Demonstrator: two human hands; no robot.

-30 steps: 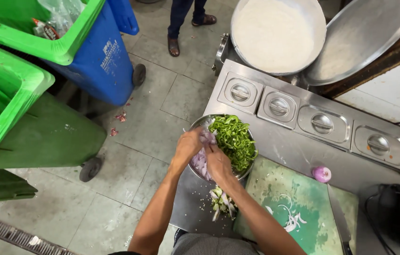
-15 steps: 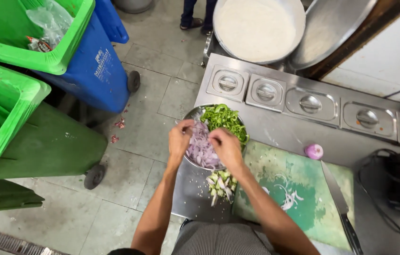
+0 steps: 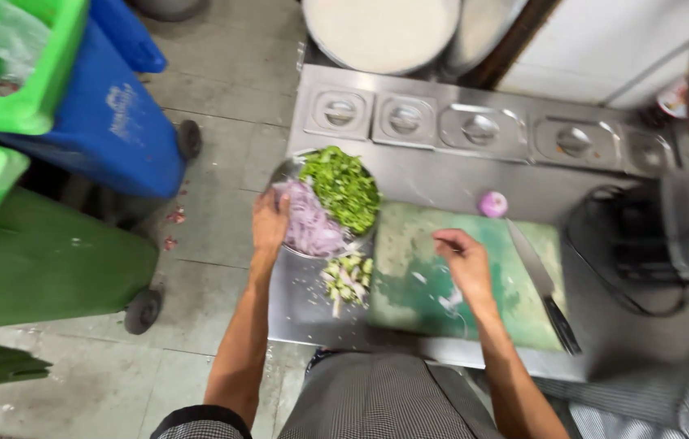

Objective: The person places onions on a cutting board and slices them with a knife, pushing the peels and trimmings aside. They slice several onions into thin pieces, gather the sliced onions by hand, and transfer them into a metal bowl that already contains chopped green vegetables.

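Two hands are ours, and we start with what they hold. Our left hand [image 3: 270, 221] rests on the rim of the steel bowl [image 3: 283, 173], fingers curled over its left edge, touching the heap of sliced purple onion [image 3: 312, 228] inside; whether it grips any slices we cannot tell. Our right hand [image 3: 462, 262] lies loosely open and empty on the green cutting board [image 3: 515, 301], fingertips pointing toward the bowl. A few pale scraps lie on the board just beside this hand. Chopped green herbs [image 3: 343, 187] fill the far half of the bowl, against the onion. The bowl sits at the table's [image 3: 442, 175] left edge, touching the board's far left corner. A small pile of vegetable trimmings [image 3: 348, 276] lies on the table just near of the bowl, beside the board's left edge. A knife [image 3: 541, 284] lies along the board's right side, and a peeled onion [image 3: 492, 203] sits at its far edge.
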